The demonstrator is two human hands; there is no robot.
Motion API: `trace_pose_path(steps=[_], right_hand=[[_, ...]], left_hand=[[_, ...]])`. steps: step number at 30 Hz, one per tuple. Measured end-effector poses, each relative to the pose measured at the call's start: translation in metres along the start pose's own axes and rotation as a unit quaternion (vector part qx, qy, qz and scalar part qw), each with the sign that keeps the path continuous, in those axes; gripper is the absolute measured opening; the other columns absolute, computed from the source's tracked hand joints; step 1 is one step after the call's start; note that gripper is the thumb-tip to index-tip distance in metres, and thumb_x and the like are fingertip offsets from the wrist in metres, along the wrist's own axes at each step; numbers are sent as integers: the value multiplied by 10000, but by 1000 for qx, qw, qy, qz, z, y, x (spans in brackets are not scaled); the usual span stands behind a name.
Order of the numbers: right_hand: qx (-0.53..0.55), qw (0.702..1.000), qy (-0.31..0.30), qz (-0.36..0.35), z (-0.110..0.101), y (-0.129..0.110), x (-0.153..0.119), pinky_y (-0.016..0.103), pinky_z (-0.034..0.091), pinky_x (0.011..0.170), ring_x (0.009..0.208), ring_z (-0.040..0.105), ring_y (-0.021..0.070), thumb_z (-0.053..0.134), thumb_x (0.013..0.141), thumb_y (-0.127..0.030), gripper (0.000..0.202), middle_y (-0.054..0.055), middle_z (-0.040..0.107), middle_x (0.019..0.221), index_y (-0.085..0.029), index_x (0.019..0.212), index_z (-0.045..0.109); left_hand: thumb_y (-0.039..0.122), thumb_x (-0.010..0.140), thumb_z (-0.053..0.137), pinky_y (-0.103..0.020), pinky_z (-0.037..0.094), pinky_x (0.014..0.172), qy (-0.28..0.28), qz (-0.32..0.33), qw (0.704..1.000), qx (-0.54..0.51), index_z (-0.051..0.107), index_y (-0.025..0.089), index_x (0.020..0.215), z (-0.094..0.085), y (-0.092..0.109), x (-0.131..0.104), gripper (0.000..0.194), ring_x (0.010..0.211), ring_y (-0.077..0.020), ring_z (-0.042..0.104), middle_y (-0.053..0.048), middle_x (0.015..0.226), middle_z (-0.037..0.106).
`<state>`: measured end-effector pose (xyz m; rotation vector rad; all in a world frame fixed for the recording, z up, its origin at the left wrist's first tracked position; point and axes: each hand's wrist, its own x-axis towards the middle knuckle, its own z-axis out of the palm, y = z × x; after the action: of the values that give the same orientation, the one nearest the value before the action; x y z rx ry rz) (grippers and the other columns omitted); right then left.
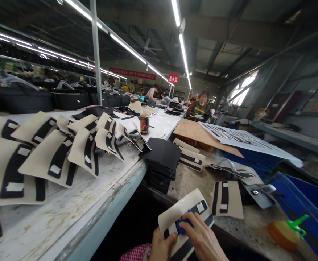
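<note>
— Being gripped low in the view is a cream panel (184, 212) with black strips; the left hand (162, 247) is closed on its near edge, while a small blue tool (181, 225) is being pinched against it by the right hand (202, 239).

— Could anything be spoiled?

— Probably: the panel is being held in the air beside the desk (93, 203), so the tool could be slid off line. Writing is being shown on a red sign (173, 78), too small to be read.
</note>
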<state>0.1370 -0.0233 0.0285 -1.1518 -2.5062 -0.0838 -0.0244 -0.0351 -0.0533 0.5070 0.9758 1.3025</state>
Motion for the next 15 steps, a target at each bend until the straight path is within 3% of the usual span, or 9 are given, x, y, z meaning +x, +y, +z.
trace_pose_path(steps=[5,9,12,15], right_hand=[[25,997,5,75,2,9,7,356,574,632,895,667,293,474,822,-25,355,57,675,1050,-276,952,689],[129,976,66,165,-12,36,-2,421,579,881,1126,644,297,501,968,-246,267,48,642,1248,-349,1143,675],[261,928,115,239,-18,44,-15,383,551,989,1188,647,262,545,1000,-454,268,50,644,1292,-337,1233,610],[402,852,139,305,-22,36,-21,349,608,825,939,734,225,498,1018,-546,373,67,695,1192,-295,1293,494]], left_hand=[[356,582,932,-386,534,834,23,22,999,21,787,87,980,-2,8,0,502,889,-323,739,-123,890,834],[587,503,948,-410,564,776,-4,33,999,-4,795,74,1001,3,18,1,731,831,-348,759,-147,859,840],[611,498,946,-406,579,735,-15,31,999,-34,793,100,1007,7,22,0,737,813,-350,776,-138,871,846],[590,528,944,-423,583,828,-23,40,998,-36,792,111,1001,7,23,-1,690,926,-378,778,-145,935,849]])
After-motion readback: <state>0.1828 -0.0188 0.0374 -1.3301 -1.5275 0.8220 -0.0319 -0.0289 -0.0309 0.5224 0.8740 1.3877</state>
